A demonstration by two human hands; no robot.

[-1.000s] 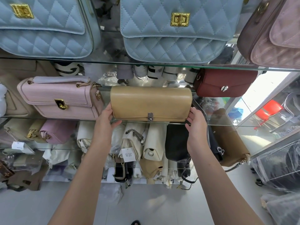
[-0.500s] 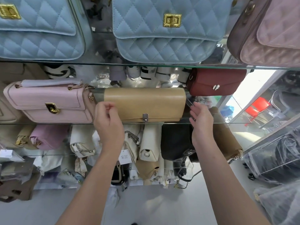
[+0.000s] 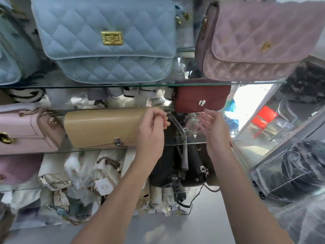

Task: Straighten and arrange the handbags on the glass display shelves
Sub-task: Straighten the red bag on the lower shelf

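Glass shelving packed with handbags, viewed from close and slightly below. Picture is somewhat blurred.

On the middle glass shelf [image 3: 88, 150] the tan handbag [image 3: 105, 127] lies lengthwise, flap facing out, with a small silver clasp at the lower edge. Its bottom edge is close to the shelf's front lip. Its left end sits just beside a pink handbag [image 3: 22, 132] with gold hardware; cannot tell if the two touch.

The person's left hand [image 3: 151, 131] is raised in front of the tan handbag's right end and hides that end. The fingers are curled in toward the thumb. A translucent grey strap [image 3: 178, 127] begins right beside those fingertips and arcs down past the shelf edge. Cannot tell whether the fingers pinch it or are only clenched near it.

The person's right hand [image 3: 212, 131] is released and holds nothing, its fingers straight, slightly spread and pointing up. The fingertips are just under a red handbag [image 3: 200, 97] with a round silver stud, which sits higher than the tan one and to its right. Contact not discernible.

The upper glass shelf [image 3: 211, 84] carries a light blue quilted handbag [image 3: 105, 50] with a square gold clasp. To its right is a tilted mauve quilted handbag [image 3: 255, 41].

Below the middle shelf, cream bags [image 3: 105, 171] stand packed together, and a black handbag [image 3: 186, 171] sits beneath the hands. Far right, a red chair [image 3: 262, 118].
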